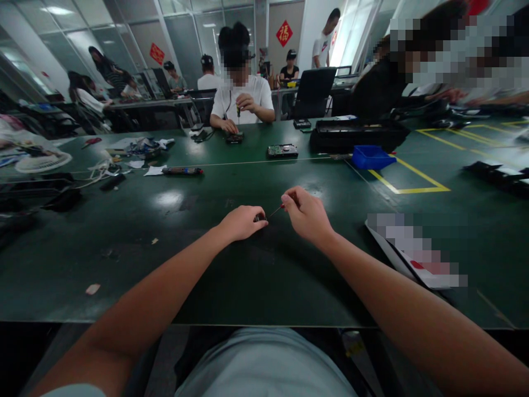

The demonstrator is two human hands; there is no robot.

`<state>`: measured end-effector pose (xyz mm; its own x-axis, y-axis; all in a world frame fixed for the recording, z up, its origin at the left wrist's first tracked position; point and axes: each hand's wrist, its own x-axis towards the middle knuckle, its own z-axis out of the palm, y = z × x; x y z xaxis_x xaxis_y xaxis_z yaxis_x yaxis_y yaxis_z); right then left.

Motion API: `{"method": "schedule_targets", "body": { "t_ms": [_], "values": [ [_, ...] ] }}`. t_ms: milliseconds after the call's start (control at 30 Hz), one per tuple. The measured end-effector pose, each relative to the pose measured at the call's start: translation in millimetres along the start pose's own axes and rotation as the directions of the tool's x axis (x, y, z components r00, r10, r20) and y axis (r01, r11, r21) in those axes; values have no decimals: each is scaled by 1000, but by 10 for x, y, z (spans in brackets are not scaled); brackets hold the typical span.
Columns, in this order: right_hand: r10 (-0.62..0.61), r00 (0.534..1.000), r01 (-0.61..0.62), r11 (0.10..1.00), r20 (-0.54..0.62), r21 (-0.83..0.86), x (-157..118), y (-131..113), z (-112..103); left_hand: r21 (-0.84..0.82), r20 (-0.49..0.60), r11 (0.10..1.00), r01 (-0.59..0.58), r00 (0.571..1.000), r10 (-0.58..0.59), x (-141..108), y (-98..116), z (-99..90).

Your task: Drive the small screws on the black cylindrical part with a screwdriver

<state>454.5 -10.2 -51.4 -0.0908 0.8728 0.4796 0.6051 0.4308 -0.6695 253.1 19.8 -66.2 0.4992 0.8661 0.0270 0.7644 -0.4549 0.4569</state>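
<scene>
My left hand [244, 221] rests low over the green table, its fingers closed around a small dark metallic part [260, 218]. Most of that part is hidden by the fingers, and I cannot make out its kind. To the right, my right hand [306, 212] pinches the red handle of a thin screwdriver [276, 210]. The shaft slants down to the left, and its tip is at or very near the small part; whether they touch I cannot tell.
Across the green table [206, 275] a co-worker [243, 99] holds a screwdriver over a device. A hard drive [282, 150], a blue bin [372, 157] and a long black casing [357, 135] stand at the back. A pen-like tool [182, 171] lies left; a partly blurred white packet [392, 253] lies right.
</scene>
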Motion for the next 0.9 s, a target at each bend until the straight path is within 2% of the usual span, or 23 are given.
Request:
{"method": "schedule_targets", "body": {
  "t_ms": [100,200,267,367,433,500,600,733,900],
  "values": [
    [7,1000,-7,1000,7,-2,-2,-8,-12,-122,-65,992,19,998,-27,-30,-87,-118],
    [10,1000,-10,1000,20,3,-4,-9,-19,-262,-93,959,112,986,-140,-105,-227,-289],
    [6,1000,-6,1000,29,6,-4,-7,-19,-407,-81,894,185,968,-237,-179,-357,-414],
    [1,1000,-1,1000,28,12,-3,-2,-18,-643,-74,719,263,914,-400,-326,-602,-604],
    [-2,1000,1,1000,26,13,-1,2,-18,-770,-70,569,289,848,-526,-453,-779,-735],
    [-1,1000,0,1000,28,11,1,4,-18,-862,-85,436,258,775,-626,-610,-954,-869],
    [5,999,-5,1000,31,11,2,7,-15,-934,-150,319,162,632,-760,-898,-1204,-1073],
    [15,999,-16,1000,37,15,6,20,-5,-952,-226,290,99,412,-883,-1320,-1498,-1335],
    [41,999,-42,999,35,2,20,51,14,-947,-297,313,72,174,-939,-1768,-1749,-1623]
  ]
}}
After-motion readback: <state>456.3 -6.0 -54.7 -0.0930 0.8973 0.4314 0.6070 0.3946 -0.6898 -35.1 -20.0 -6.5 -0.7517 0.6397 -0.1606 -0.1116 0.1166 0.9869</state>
